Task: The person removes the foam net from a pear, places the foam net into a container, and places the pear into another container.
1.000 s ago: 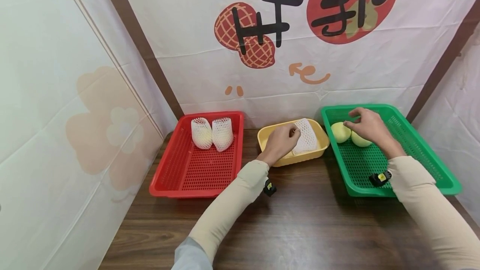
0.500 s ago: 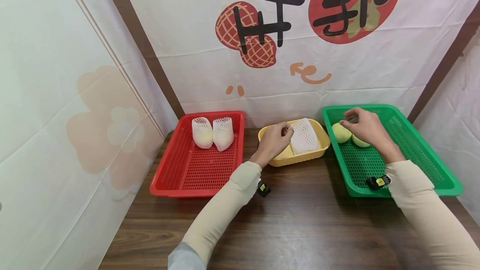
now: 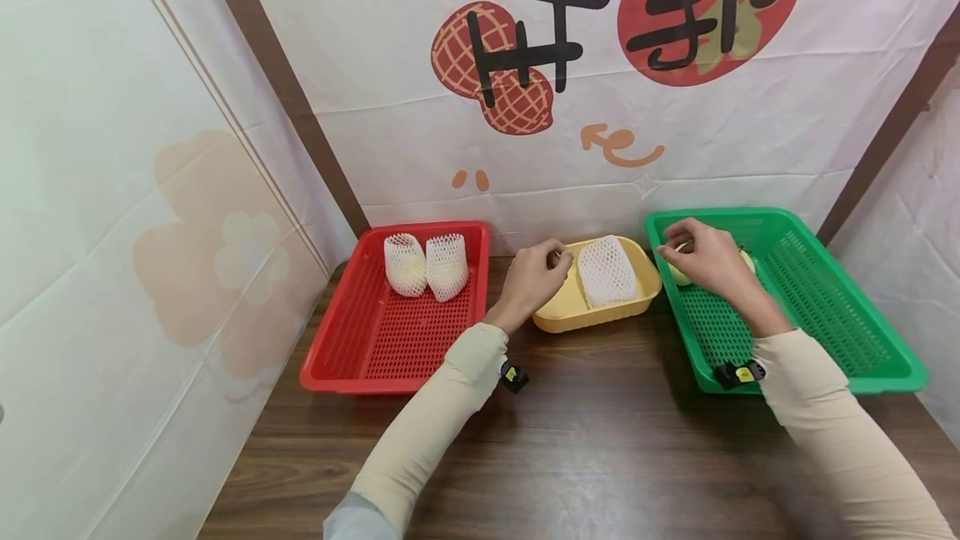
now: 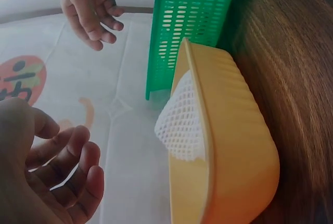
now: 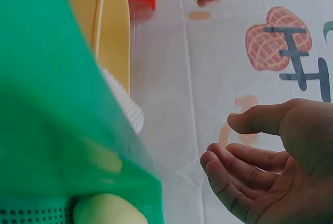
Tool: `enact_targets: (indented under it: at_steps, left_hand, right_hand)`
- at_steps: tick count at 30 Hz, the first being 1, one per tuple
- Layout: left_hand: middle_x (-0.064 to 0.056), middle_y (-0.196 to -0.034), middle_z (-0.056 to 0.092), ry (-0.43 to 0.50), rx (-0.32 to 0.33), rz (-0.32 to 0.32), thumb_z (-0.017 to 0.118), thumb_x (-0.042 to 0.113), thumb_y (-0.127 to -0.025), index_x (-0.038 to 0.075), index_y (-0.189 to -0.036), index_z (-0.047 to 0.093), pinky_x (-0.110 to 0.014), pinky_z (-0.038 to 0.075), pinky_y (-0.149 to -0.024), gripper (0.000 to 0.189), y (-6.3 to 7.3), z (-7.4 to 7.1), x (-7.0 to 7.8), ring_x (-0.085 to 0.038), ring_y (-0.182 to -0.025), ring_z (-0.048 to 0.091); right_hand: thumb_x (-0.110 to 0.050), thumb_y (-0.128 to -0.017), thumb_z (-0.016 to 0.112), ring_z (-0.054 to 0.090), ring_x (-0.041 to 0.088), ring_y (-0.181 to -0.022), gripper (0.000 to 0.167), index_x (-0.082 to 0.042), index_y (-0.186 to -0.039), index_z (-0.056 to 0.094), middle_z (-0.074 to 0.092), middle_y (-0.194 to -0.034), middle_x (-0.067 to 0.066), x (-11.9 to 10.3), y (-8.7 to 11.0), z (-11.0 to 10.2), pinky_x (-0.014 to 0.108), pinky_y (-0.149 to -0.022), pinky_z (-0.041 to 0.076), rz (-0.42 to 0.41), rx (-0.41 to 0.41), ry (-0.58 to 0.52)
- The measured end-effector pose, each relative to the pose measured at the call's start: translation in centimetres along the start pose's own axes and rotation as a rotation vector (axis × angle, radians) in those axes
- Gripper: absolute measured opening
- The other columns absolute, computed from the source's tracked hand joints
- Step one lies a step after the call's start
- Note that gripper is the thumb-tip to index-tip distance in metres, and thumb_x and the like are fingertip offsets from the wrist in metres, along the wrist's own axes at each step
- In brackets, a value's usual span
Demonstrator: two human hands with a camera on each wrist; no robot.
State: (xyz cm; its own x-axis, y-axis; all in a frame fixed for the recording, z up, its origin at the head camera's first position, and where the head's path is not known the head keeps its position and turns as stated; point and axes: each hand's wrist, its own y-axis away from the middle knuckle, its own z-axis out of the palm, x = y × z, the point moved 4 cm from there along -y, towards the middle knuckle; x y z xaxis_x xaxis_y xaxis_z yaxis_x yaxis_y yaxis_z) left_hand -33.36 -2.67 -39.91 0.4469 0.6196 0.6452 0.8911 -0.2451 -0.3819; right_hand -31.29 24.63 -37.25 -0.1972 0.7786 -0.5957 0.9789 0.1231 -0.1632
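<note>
My left hand hovers over the left end of the yellow basket, its fingers loosely curled around nothing, as the left wrist view also shows. Inside that basket lies a white foam net sleeve, flat and a little to the right of the hand. Above the left rim of the green basket is my right hand, fingers relaxed and bent, holding nothing. It partly covers the pale green round fruits in the basket; one fruit shows at the bottom of the right wrist view.
A red basket stands at the left with two pale fruits in white foam nets, a left one and a right one. All three baskets stand on a dark wooden table, against a printed cloth backdrop.
My left hand has drifted left, away from the foam net sleeve. My right hand has moved left over the green basket, now covering more of the fruits.
</note>
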Motion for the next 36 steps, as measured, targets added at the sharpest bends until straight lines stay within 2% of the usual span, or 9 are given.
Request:
enact_targets:
  at_steps: [12,21,29,36]
  left_hand:
    - [0.002,-0.078,0.073,0.02,0.032,-0.023,0.06,0.026,-0.105,0.013,-0.104,0.078,-0.026,0.049,-0.068,0.023,0.3,-2.1,-0.9,-0.01,-0.068,0.062]
    - [0.0,-0.083,0.074,0.008,0.052,-0.045,0.061,0.026,-0.105,0.013,-0.101,0.077,-0.027,0.051,-0.072,0.021,0.5,-3.7,-1.2,-0.013,-0.075,0.066]
    - [-0.001,-0.083,0.074,0.042,0.067,-0.036,0.061,0.025,-0.105,0.012,-0.102,0.076,-0.026,0.05,-0.068,0.02,0.7,-4.9,-1.6,-0.013,-0.074,0.066]
    - [0.002,-0.081,0.074,0.034,0.085,-0.034,0.061,0.027,-0.105,0.013,-0.101,0.076,-0.026,0.05,-0.069,0.021,0.8,-5.6,-2.2,-0.011,-0.074,0.066]
  right_hand:
    - [-0.025,-0.106,0.066,0.071,0.041,-0.109,0.04,0.004,-0.133,0.061,0.071,-0.121,0.026,-2.7,-0.1,1.4,0.054,-0.086,0.058,-0.029,-0.021,-0.034]
    - [-0.025,-0.106,0.066,0.072,0.041,-0.111,0.038,0.003,-0.131,0.062,0.072,-0.121,0.025,-4.3,-0.5,2.8,0.054,-0.089,0.059,-0.042,-0.028,-0.053]
    - [-0.021,-0.104,0.067,0.073,0.039,-0.105,0.035,0.004,-0.129,0.065,0.074,-0.115,0.022,-5.7,-1.1,5.0,0.051,-0.086,0.059,-0.102,-0.037,-0.09]
    - [-0.02,-0.103,0.068,0.074,0.037,-0.104,0.031,0.002,-0.125,0.067,0.075,-0.113,0.02,-7.0,-1.5,7.0,0.051,-0.09,0.059,-0.111,-0.044,-0.092]
